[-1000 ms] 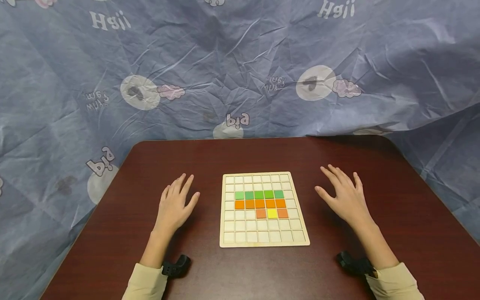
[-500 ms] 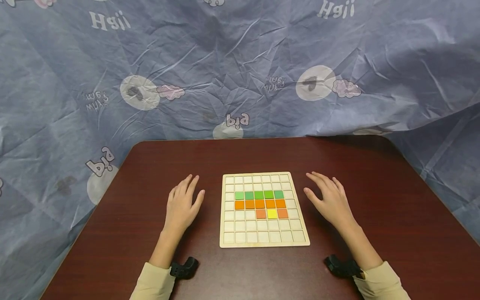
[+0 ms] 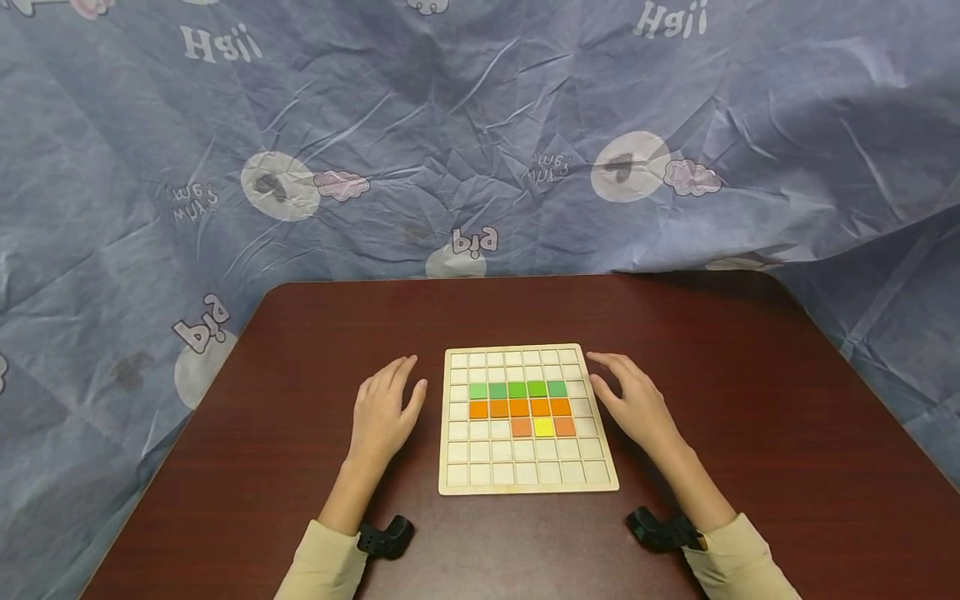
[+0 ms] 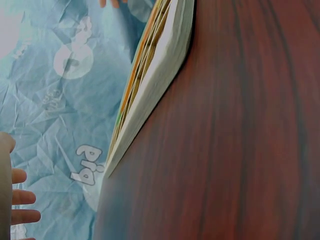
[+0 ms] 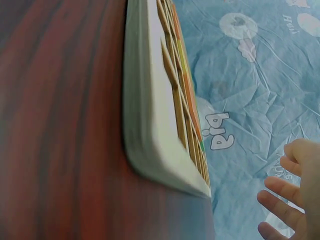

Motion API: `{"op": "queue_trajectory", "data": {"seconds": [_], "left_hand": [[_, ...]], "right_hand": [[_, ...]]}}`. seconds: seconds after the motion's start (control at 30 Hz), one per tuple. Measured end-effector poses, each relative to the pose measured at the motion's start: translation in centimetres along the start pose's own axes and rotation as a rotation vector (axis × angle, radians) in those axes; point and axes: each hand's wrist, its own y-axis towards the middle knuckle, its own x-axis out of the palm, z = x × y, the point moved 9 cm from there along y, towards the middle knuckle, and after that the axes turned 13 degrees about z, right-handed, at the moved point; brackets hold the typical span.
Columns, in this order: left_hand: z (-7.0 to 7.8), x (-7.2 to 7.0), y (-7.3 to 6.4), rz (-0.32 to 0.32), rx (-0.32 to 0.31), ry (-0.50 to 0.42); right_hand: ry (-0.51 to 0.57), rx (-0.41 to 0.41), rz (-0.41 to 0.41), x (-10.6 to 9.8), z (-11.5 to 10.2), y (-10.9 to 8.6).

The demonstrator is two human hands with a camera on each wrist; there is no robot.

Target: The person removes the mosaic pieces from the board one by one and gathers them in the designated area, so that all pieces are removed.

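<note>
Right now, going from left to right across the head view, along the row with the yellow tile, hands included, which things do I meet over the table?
Left hand, wooden board's left rim, first reddish-orange tile, yellow tile, second reddish-orange tile, board's right rim, right hand.

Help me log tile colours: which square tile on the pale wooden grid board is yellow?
The yellow square tile, between two coral-orange square tiles in the nearest row of tiles; no other tile is yellow.

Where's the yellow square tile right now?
In the head view, the yellow square tile sits on the pale wooden grid board, right of its centre, between two reddish-orange square tiles and just below a bright orange one.
</note>
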Motion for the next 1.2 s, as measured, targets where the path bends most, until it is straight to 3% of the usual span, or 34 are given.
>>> {"op": "queue_trajectory", "data": {"seconds": [0.23,0.6,0.97,1.2], "left_hand": [[0.7,0.8,-0.2,-0.021,0.000,0.007],[1.6,1.8,-0.7,0.031,0.025,-0.013],[1.3,4.3,-2.2,-0.141,0.017,-0.002],[1.8,5.9,-3.5,-0.283,0.048,-0.068]], "right_hand": [[0.048,0.057,-0.024,1.3,0.0,0.2],[0.149,0.129,-0.025,3.5,0.9,0.3],[0.183,0.129,-0.024,4.5,1.6,-0.3],[0.204,0.124,-0.010,4.7,1.8,-0.4]]}}
